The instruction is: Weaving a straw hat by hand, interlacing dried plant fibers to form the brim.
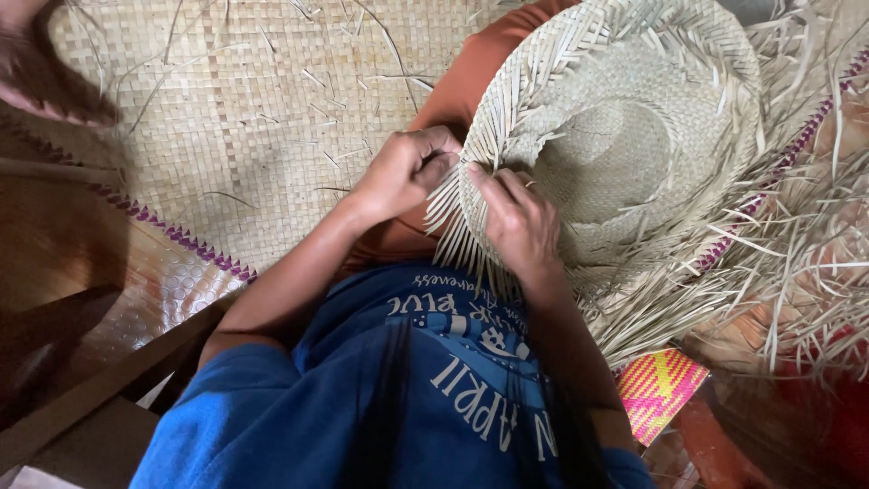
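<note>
A pale woven straw hat [625, 136] lies crown-up in my lap, its brim edge unfinished with loose strips sticking out. My left hand [403, 172] pinches several loose strips at the brim's near-left edge. My right hand [518, 222] rests on the brim just beside it, fingers curled over the strips [453, 213] and pressing them down. Both hands meet at the same spot on the brim.
A woven straw mat [244, 118] with a purple zigzag border covers the floor at left. A heap of loose straw strips [787, 263] lies at right. A pink and yellow woven piece [659, 385] sits by my right elbow. Another person's foot [45, 72] shows top left.
</note>
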